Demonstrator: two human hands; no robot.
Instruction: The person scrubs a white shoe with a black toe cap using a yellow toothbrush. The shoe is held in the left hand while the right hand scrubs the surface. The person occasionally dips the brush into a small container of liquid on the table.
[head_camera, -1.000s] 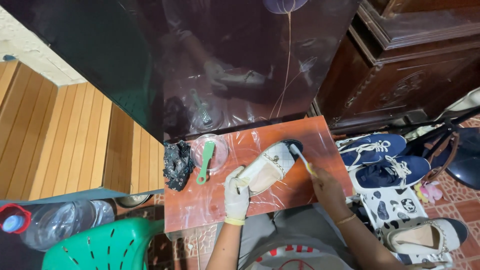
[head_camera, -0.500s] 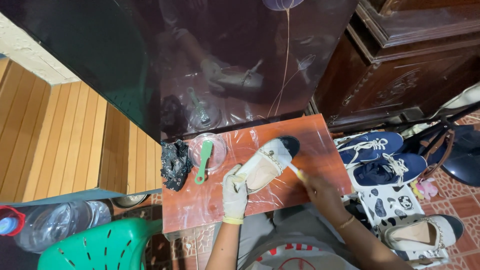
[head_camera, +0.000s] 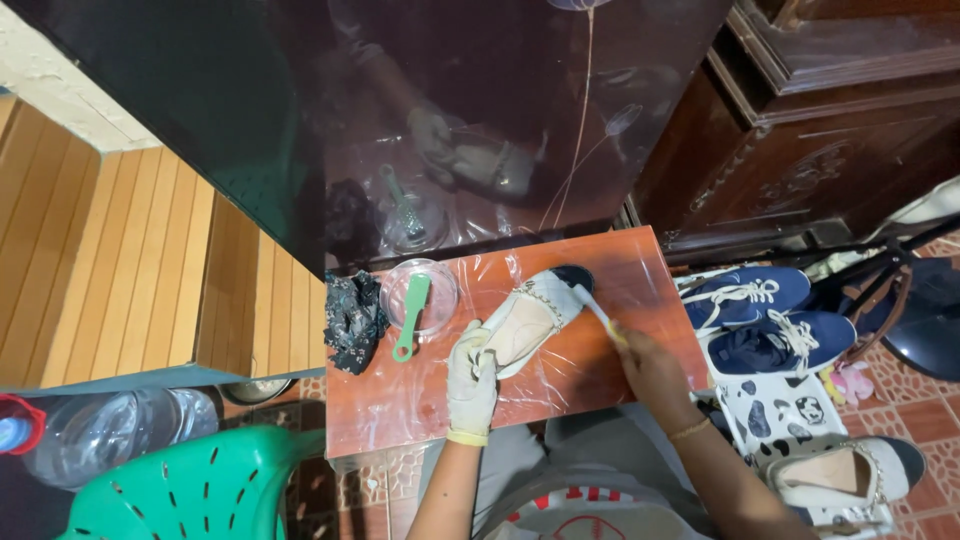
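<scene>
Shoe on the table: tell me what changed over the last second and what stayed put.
The right hand drew back from the shoe's dark toe toward the person, then went back up, so the brush tip is at the toe again. The gloved left hand stayed clamped on the cream shoe at its heel end. The green brush in the clear bowl and the dark rag did not move.

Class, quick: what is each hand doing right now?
Left hand: gloved, closed on the cream shoe.
Right hand: closed on a small brush at the shoe's dark toe.

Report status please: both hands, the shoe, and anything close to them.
Left hand gloved, gripping cream shoe at heel. Right hand holds small brush at dark toe. Green brush in clear bowl alongside.
</scene>
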